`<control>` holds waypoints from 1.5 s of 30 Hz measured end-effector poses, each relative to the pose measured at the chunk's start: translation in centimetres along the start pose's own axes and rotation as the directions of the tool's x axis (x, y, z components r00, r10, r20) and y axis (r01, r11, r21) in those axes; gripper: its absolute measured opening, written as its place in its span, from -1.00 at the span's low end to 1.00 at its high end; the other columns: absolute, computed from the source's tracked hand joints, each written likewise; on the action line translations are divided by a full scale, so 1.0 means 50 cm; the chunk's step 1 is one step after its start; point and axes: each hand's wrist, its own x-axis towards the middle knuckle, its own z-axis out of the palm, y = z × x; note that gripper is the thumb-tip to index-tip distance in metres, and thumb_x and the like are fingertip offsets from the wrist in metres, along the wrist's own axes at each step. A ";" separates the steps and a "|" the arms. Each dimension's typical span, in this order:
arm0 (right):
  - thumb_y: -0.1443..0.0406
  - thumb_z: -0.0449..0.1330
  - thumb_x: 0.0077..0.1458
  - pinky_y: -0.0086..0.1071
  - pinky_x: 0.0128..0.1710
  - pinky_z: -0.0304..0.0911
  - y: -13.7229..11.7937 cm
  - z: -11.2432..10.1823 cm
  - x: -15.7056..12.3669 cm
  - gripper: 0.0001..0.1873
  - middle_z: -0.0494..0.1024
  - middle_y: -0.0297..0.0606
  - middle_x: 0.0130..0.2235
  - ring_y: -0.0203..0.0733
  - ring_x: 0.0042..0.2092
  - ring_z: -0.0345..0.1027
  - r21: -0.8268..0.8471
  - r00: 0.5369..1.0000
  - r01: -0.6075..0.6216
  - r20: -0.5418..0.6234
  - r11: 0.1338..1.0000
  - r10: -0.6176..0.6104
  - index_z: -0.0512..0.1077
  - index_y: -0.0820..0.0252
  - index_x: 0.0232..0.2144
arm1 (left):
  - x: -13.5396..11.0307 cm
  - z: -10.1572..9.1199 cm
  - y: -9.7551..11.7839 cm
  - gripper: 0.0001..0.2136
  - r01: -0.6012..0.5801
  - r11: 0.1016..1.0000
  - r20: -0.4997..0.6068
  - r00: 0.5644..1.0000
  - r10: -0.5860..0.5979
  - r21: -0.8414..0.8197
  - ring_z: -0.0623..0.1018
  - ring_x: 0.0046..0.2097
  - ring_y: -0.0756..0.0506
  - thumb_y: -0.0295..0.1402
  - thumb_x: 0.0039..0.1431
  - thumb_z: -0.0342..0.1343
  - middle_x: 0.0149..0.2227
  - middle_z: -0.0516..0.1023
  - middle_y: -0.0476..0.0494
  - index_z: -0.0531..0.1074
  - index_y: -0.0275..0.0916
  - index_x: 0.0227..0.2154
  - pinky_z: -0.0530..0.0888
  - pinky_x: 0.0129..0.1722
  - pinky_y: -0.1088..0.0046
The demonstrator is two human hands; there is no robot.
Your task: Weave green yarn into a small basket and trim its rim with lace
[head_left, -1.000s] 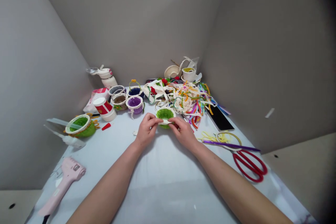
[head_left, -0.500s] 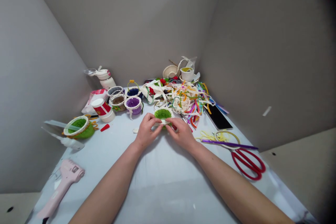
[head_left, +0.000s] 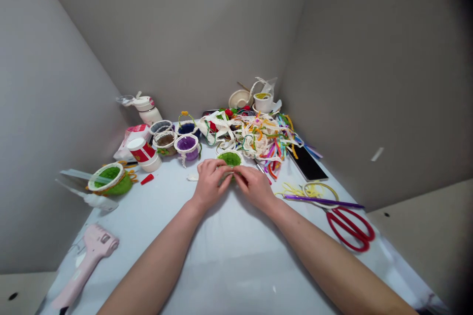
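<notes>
A small green basket (head_left: 229, 158) with a white lace-like rim stands in the middle of the table, its near side covered by my fingers. My left hand (head_left: 211, 183) is closed, thumb and forefinger pinching at the near edge of the basket. Closed in the same way, my right hand (head_left: 254, 186) meets it from the other side, the fingertips of both nearly touching. Whatever bit of trim lies between the fingertips is mostly hidden. A small white scrap (head_left: 192, 177) lies left of my left hand.
Scissors with red handles (head_left: 351, 229) and a purple stick (head_left: 325, 202) lie right, near a black phone (head_left: 309, 163). A pink glue gun (head_left: 88, 261) and another green basket (head_left: 120, 184) are left. Behind are a purple basket (head_left: 187, 148) and a tangled trim pile (head_left: 254, 138).
My fingertips have drawn closer together at the basket's near edge, covering the white trim that showed between them. My left hand's fingers have curled a little more.
</notes>
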 end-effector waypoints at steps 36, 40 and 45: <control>0.35 0.09 0.15 -0.36 -0.33 0.24 0.005 -0.001 -0.004 -0.76 0.39 -0.30 -0.41 -0.18 -0.35 0.33 0.132 0.987 -0.131 -0.079 0.983 0.142 0.29 0.20 -0.10 | 0.009 0.015 0.002 -0.93 0.089 0.994 0.022 0.996 -0.088 -0.067 0.37 -0.10 -0.17 -0.33 0.21 0.14 -0.27 0.58 -0.11 0.51 -0.17 -0.31 0.18 -0.09 0.21; 0.40 0.02 0.13 -0.32 -0.25 0.29 -0.012 -0.022 0.000 -0.76 0.44 -0.20 -0.28 -0.15 -0.25 0.36 0.207 0.966 -0.206 -0.111 0.956 0.232 0.28 0.19 -0.12 | 0.012 0.020 -0.006 -0.94 0.161 0.982 -0.002 0.987 -0.162 -0.101 0.40 -0.11 -0.16 -0.34 0.19 0.17 -0.27 0.58 -0.10 0.51 -0.18 -0.33 0.19 -0.09 0.22; 0.35 -0.02 0.24 -0.35 -0.24 0.30 -0.011 -0.030 0.002 -0.81 0.53 -0.26 -0.30 -0.20 -0.28 0.41 0.340 0.969 -0.213 -0.043 0.916 0.241 0.38 0.15 -0.20 | 0.015 0.019 -0.007 -0.97 0.180 0.980 -0.017 0.983 -0.182 -0.082 0.41 -0.11 -0.16 -0.37 0.15 0.20 -0.27 0.59 -0.09 0.51 -0.17 -0.34 0.18 -0.09 0.22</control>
